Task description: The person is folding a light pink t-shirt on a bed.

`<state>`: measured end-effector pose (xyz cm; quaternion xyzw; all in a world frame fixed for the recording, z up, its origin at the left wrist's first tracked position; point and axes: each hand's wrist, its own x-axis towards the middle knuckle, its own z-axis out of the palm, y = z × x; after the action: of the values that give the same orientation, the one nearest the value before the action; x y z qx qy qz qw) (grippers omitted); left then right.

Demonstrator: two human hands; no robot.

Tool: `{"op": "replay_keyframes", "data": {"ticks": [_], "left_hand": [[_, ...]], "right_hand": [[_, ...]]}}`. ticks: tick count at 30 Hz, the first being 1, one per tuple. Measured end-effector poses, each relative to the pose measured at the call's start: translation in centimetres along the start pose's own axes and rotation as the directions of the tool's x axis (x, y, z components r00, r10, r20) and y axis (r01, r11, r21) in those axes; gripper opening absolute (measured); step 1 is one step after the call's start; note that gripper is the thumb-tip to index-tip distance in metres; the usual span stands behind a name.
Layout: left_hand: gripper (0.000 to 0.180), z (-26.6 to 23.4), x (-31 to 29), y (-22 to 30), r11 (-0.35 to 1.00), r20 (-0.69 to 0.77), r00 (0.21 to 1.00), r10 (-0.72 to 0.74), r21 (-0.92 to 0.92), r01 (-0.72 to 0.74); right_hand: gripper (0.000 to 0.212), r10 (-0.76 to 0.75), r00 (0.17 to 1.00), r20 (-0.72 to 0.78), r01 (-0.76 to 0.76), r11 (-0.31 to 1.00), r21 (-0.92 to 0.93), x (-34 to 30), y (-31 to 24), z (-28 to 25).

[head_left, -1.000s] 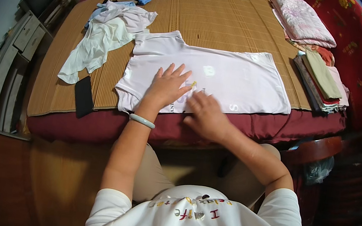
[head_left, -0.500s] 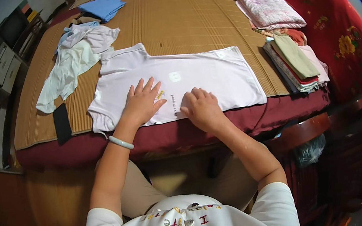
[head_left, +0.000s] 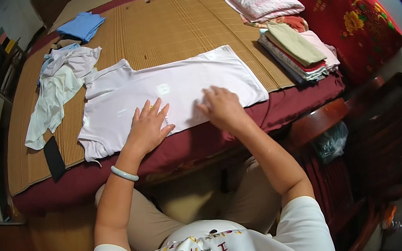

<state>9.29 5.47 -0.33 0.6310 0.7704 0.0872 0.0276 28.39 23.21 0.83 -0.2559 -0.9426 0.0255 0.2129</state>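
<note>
A pale pink short-sleeved T-shirt (head_left: 189, 85) lies spread out sideways on the bed, its neck and sleeves to the left and its hem to the right. My left hand (head_left: 147, 127) rests flat on the shirt's near middle, over its print, with fingers spread. A pale bangle (head_left: 124, 174) circles that wrist. Over the shirt's near right part is my right hand (head_left: 220, 108), slightly blurred, its fingers apart and a little bent. Neither hand grips the cloth. Whether the right palm touches the fabric I cannot tell.
Crumpled white clothes (head_left: 57, 99) and a folded blue garment (head_left: 81, 26) lie left on the brown mat (head_left: 163, 31). A black phone-like slab (head_left: 54, 159) is near the edge. Folded clothes (head_left: 298, 49) and a pink quilt (head_left: 261, 0) are stacked right. A reddish wooden chair (head_left: 319, 120) stands nearby.
The view has shifted, so the bed appears further left. My right hand has slid right along the shirt toward its hem. My left hand stays flat, now covering more of the print.
</note>
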Motion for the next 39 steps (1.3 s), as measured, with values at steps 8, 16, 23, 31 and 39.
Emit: {"op": "replay_keyframes", "data": {"ticks": [8,16,23,31,39], "left_hand": [[0.067,0.6,-0.5,0.3,0.999,-0.019,0.999,0.043,0.013,-0.043],[0.068,-0.7,-2.5,-1.8,0.998,0.052,0.997,-0.051,-0.024,0.052],[0.082,-3.3,-4.5,-5.9,0.916,0.156,0.903,-0.399,0.021,0.401],[0.087,-3.8,-5.5,-7.0,0.958,0.028,0.965,-0.262,-0.113,0.263],[0.045,-4.8,-4.8,-3.9,0.984,-0.029,0.997,-0.077,-0.163,0.071]], "right_hand": [[0.051,-0.127,0.991,0.037,0.124,0.989,0.084,-6.4,-4.2,0.1],[0.050,0.149,0.936,0.318,-0.338,0.630,0.699,-2.7,3.9,-1.7],[0.042,0.645,0.762,0.061,-0.618,0.695,0.368,-3.7,17.2,-2.3],[0.044,0.690,0.715,0.110,-0.699,0.703,0.132,-3.2,15.4,-2.3],[0.021,0.713,0.699,0.048,-0.556,0.501,0.663,-1.7,15.6,-2.1]]}}
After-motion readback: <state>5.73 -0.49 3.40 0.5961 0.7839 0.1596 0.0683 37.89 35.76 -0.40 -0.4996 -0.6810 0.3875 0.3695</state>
